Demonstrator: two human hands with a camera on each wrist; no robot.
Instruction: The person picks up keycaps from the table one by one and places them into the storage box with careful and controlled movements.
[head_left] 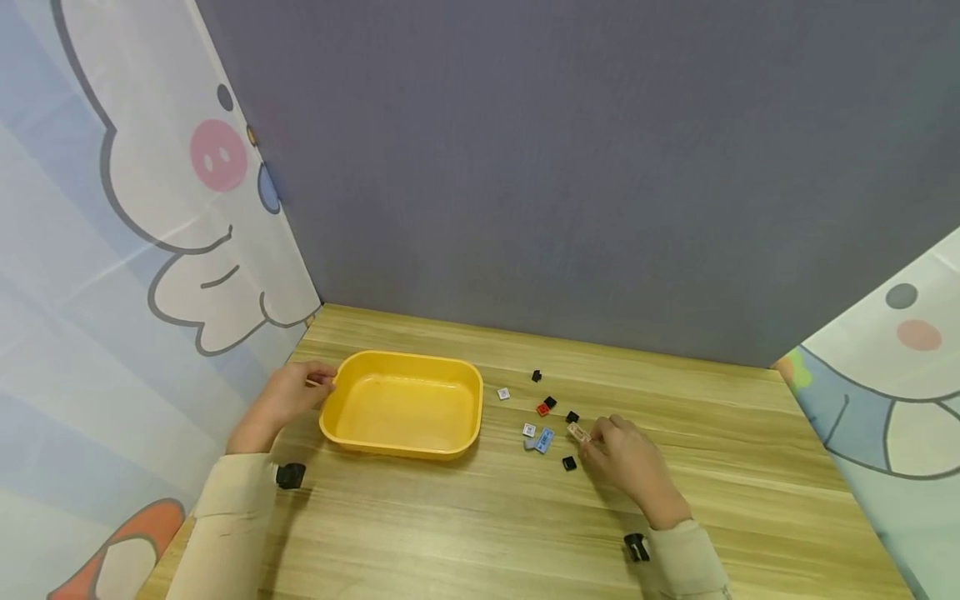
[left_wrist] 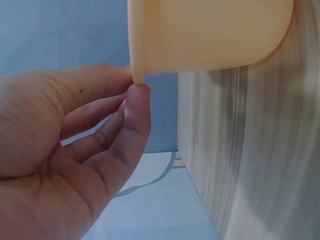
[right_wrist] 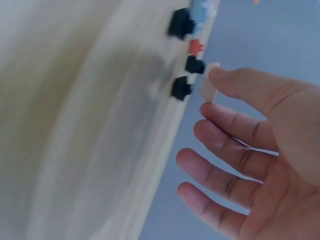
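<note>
A yellow plastic tray (head_left: 401,451) sits on the left part of the table. My left hand (head_left: 300,387) pinches its left rim; in the left wrist view, thumb and fingertips meet at the tray's lip (left_wrist: 136,42). To the right, my right hand (head_left: 622,458) holds a small flat beige tile (head_left: 578,432) with printing on it, between thumb and index finger. The right wrist view has this beige tile (right_wrist: 210,82) raised on edge, the other fingers spread below it. Beside that hand lie a blue printed tile (head_left: 544,440) and several black pieces, one of them a black square (head_left: 569,463).
Between tray and right hand lie a red piece (head_left: 543,410), two white square tiles, one a white tile (head_left: 503,393) near the tray, and a grey-blue piece (head_left: 530,444). A grey panel (head_left: 562,183) stands behind the wooden table (head_left: 465,533); cartoon-printed cloth (head_left: 90,333) hangs at both sides.
</note>
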